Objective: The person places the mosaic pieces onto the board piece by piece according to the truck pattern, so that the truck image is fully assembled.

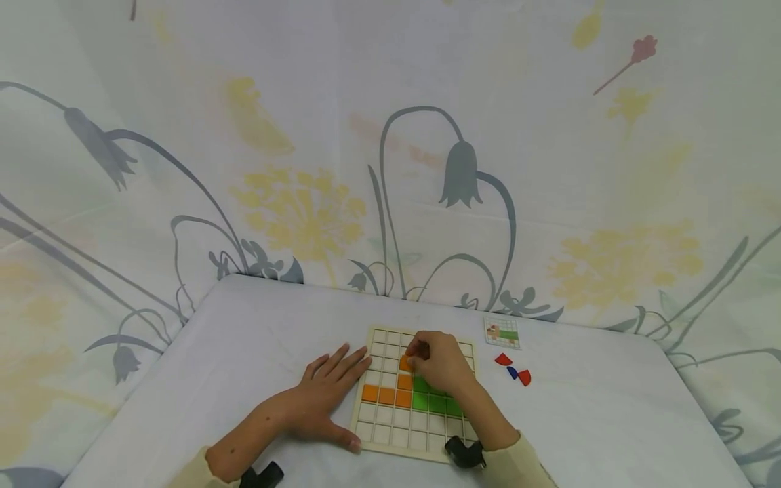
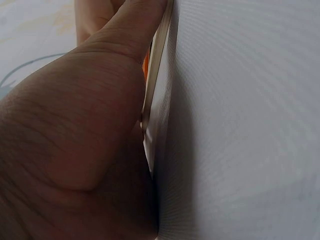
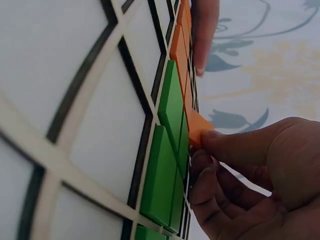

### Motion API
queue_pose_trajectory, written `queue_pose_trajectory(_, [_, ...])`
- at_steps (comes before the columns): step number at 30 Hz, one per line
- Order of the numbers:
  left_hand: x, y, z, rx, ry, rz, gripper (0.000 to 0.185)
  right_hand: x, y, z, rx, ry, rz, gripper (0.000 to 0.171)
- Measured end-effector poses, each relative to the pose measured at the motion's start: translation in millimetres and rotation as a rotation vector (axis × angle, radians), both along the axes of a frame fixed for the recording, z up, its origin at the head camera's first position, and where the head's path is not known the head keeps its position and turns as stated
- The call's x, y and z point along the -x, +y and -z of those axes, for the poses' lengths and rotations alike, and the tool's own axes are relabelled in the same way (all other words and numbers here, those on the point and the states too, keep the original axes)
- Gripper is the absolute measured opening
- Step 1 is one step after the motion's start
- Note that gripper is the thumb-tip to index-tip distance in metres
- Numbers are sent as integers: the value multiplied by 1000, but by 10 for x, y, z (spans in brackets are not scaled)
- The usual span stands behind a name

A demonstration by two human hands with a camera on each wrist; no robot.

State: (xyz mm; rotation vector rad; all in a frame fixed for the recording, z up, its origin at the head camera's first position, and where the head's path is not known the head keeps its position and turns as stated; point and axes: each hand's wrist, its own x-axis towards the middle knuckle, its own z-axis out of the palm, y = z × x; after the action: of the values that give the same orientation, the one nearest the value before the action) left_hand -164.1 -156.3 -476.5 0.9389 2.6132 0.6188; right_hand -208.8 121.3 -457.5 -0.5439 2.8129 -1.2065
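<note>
A square wooden grid board (image 1: pixel 399 435) lies on the white-covered table. My right hand (image 1: pixel 442 366) is over its upper middle, pinching an orange square tile (image 3: pixel 200 126) between thumb and fingers; the tile is tilted up from the grid in the right wrist view. Other orange tiles (image 1: pixel 387 396) form a row with one above its right end. Beside them sit several green tiles (image 1: pixel 438 404), partly hidden by the right hand and forearm. Palm down with fingers spread, my left hand (image 1: pixel 317 407) rests at the board's left edge, its thumb near the lower left corner.
A small pattern card (image 1: pixel 502 333) lies right of the board's top corner. Below it are two red wedge pieces (image 1: pixel 503 359) and a small blue piece (image 1: pixel 512 373). A flower-printed curtain (image 1: pixel 415 230) stands behind the table's back edge.
</note>
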Motion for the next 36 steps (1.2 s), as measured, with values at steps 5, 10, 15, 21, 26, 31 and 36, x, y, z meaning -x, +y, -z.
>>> queue_pose_trajectory(5, [-1, 20, -8, 2, -4, 0, 130, -41, 30, -3, -24, 12, -14, 10])
queue_pose_trajectory(10, [-9, 30, -17, 8, -9, -2, 130, -50, 112, 23, -32, 23, -30, 13])
queue_pose_trajectory(15, [-4, 38, -5, 20, -13, -5, 131, -95, 271, 29, -37, 39, -42, 15])
queue_pose_trajectory(21, [-7, 50, -23, 17, -13, 2, 132, -174, 551, 7, -38, 46, 45, 17])
queue_pose_trajectory(26, [-16, 37, -28, 11, -14, -1, 131, -200, 858, 9, -78, 68, 87, 18])
queue_pose_trajectory(31, [-30, 13, -25, 3, -13, -15, 132, -129, 1161, -14, -152, 167, 168, 18])
queue_pose_trajectory(36, [-31, 22, -23, 3, -10, -18, 132, -54, 1424, -20, -215, 148, 247, 17])
